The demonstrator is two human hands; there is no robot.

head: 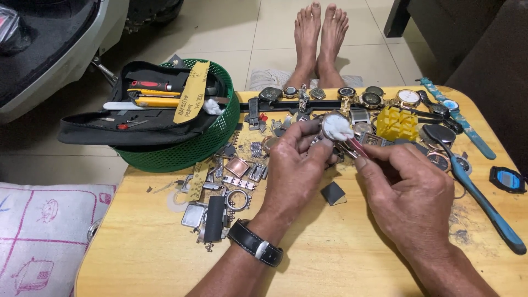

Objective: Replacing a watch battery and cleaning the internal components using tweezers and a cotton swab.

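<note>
A: Cleaning a watch, by the look of it. The left hand (294,165) is clenched around a round watch case (329,125) held up over the middle of the worktop (330,258), and a wad of white cotton (340,130) sits on the face of it.

B: And the right hand (410,192)?

A: Pinched shut on a thin reddish tool (355,146), maybe tweezers, whose tip runs up toward the cotton. I cannot tell whether the tip grips the wad or only touches it.

B: So the step in hand is wiping the face?

A: That is my judgement: the case is steadied in one grip while the other works the cotton across it. The next move would call for small, light strokes, with the left fingers kept off the glass so nothing smears again.

B: What lies around?

A: Loose cases, links and bezels (236,198) just left of the hands, a small dark abrasive square (333,193) between the wrists, a row of watches (341,94) along the far edge, a yellow case holder (397,122) beside them, a blue-handled tool (484,203) on the right, and a green basket (187,148) holding a black tool pouch (137,124).
</note>
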